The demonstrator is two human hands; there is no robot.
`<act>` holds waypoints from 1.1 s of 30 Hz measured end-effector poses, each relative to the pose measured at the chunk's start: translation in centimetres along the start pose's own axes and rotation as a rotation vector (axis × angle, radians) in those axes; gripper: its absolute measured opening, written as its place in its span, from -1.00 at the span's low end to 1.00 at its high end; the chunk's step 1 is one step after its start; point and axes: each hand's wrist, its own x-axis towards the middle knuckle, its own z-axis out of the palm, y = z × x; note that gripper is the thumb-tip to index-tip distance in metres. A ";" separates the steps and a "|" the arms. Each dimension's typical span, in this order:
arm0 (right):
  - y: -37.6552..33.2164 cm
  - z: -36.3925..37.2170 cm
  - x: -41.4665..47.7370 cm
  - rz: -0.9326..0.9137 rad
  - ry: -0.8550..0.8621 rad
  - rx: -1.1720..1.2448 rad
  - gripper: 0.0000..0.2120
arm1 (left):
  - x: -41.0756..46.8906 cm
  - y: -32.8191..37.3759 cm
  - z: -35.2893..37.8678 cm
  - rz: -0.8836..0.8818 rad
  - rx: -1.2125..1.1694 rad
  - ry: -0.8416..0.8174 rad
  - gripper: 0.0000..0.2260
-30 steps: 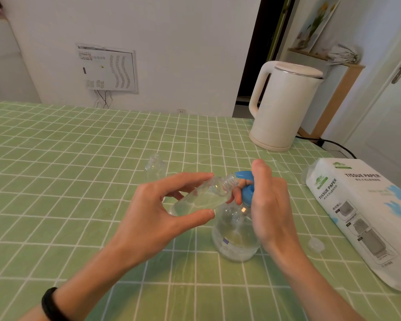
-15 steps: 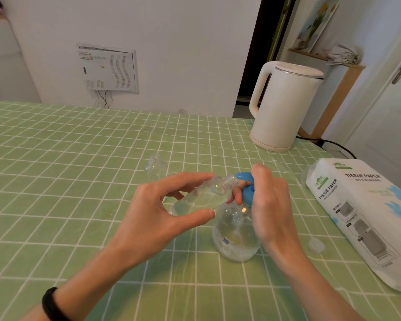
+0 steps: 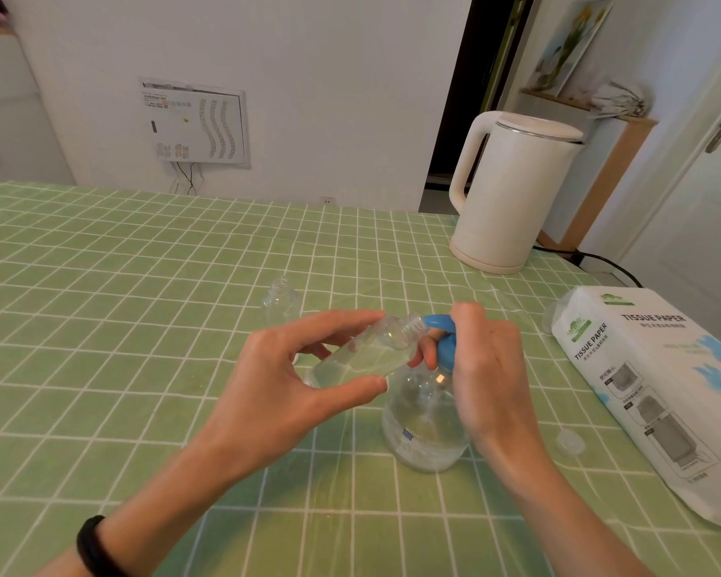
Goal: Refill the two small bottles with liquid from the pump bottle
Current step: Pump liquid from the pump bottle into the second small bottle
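Black band [image 3: 94, 545] on left wrist

Head-worn view, angled down, close over table [image 3: 142, 326]

The kettle [image 3: 513, 202] stands behind the pump bottle [image 3: 425, 426], tissue pack [image 3: 650, 389] to its right.

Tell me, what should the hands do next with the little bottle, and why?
Probably press the blue pump head down: the left hand holds the small bottle tilted, mouth at the spout, looking only partly full, and the right hand grips it.
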 end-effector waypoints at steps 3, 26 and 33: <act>-0.1 0.1 0.0 0.026 0.016 0.024 -0.41 | 0.0 0.0 0.0 -0.001 -0.001 -0.001 -0.53; 0.0 0.1 -0.1 0.029 0.013 0.032 -0.39 | -0.1 -0.9 0.6 -0.066 -0.137 -0.092 -0.53; -0.2 0.1 0.0 -0.034 0.019 0.014 -0.46 | -0.1 -0.9 0.7 -0.075 -0.146 -0.103 -0.54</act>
